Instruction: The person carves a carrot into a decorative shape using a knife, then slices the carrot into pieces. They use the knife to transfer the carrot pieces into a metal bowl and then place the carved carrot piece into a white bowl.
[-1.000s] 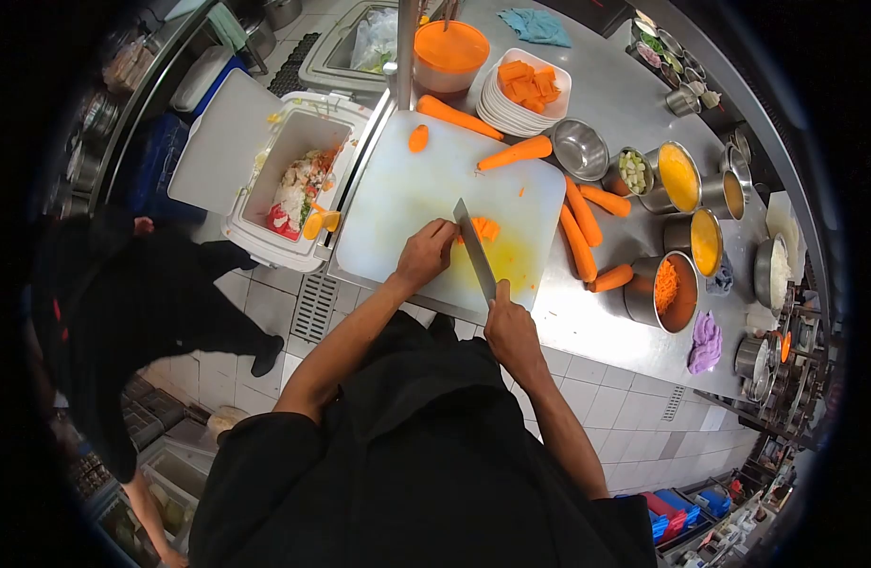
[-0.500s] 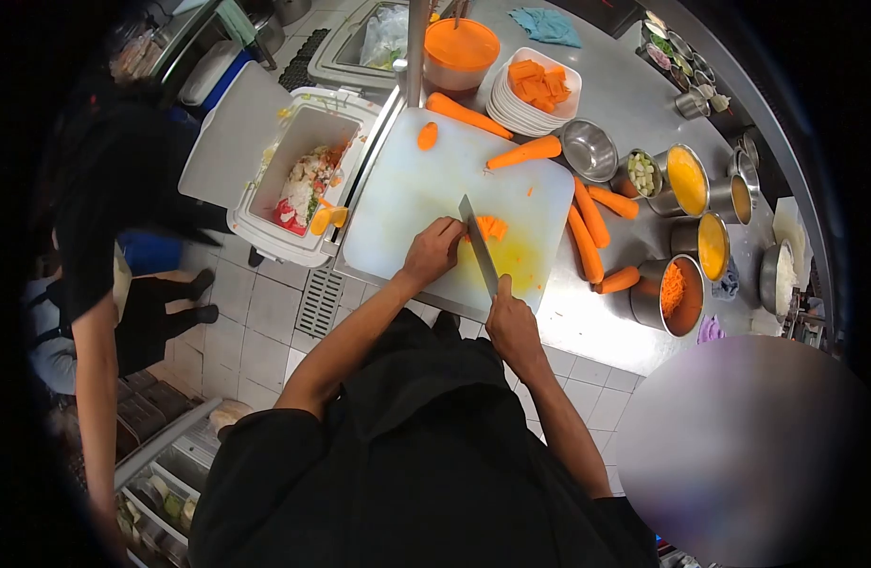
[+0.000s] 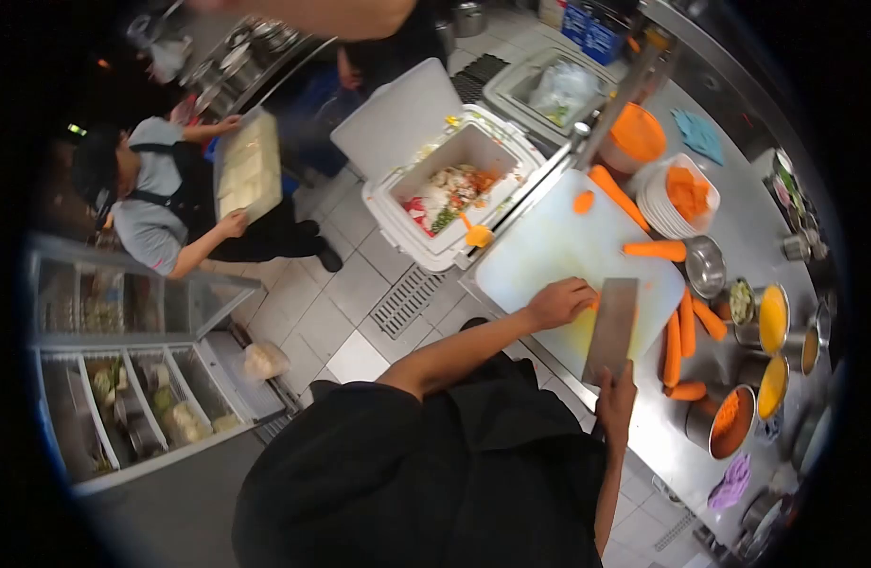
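Observation:
My right hand [image 3: 617,407] is wrapped round the handle of a broad-bladed cleaver [image 3: 612,327], its flat side turned up to the camera over the right part of the white cutting board [image 3: 525,251]. My left hand [image 3: 561,303] rests on the board with fingers bent together on a piece of carrot. Only a sliver of that orange piece shows at the fingertips; the blade and fingers hide the rest. Towards the board's far edge lie a carrot stub [image 3: 583,202], a long peeled carrot [image 3: 619,198] and another carrot [image 3: 655,250].
Right of the board are whole carrots [image 3: 687,322], a metal bowl [image 3: 706,266] and a pot of shredded carrot [image 3: 722,423]. Stacked white bowls [image 3: 664,201] stand behind. An open waste bin [image 3: 499,142] adjoins the counter's left. A co-worker [image 3: 161,194] holds a tray [image 3: 251,168].
My view has swung left, bringing a co-worker with a tray and an open drawer fridge into sight. The cleaver has gone from edge-on to showing its broad face, covering the cut carrot.

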`<action>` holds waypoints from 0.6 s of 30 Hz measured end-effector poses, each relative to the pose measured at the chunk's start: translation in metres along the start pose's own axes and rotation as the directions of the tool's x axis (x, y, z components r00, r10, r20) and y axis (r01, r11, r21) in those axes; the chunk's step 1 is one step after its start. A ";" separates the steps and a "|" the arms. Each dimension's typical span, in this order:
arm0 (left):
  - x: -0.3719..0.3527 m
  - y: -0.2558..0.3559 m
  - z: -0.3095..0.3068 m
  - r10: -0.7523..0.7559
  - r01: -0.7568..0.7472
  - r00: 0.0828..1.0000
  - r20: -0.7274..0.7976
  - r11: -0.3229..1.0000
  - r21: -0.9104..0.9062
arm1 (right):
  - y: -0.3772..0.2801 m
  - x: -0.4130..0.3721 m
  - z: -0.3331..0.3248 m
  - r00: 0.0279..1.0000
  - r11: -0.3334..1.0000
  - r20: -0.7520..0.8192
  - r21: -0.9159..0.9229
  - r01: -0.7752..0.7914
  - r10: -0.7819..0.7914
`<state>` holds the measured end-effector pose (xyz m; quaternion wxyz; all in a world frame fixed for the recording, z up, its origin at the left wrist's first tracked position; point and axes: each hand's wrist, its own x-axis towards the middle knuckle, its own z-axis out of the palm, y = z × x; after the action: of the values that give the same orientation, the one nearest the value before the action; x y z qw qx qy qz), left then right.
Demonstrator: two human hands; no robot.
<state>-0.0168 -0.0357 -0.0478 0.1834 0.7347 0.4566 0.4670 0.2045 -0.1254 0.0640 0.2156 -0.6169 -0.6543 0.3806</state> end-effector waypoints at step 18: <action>0.071 0.036 -0.011 -0.267 0.690 0.423 0.866 -0.525 -0.499 | -0.019 -0.012 -0.023 0.918 0.570 0.277 0.722 -0.393 0.283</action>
<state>0.0017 0.0037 0.0193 0.9121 0.0462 0.2340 0.3336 0.2112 -0.1307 0.0945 0.3356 -0.5541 -0.3133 0.6944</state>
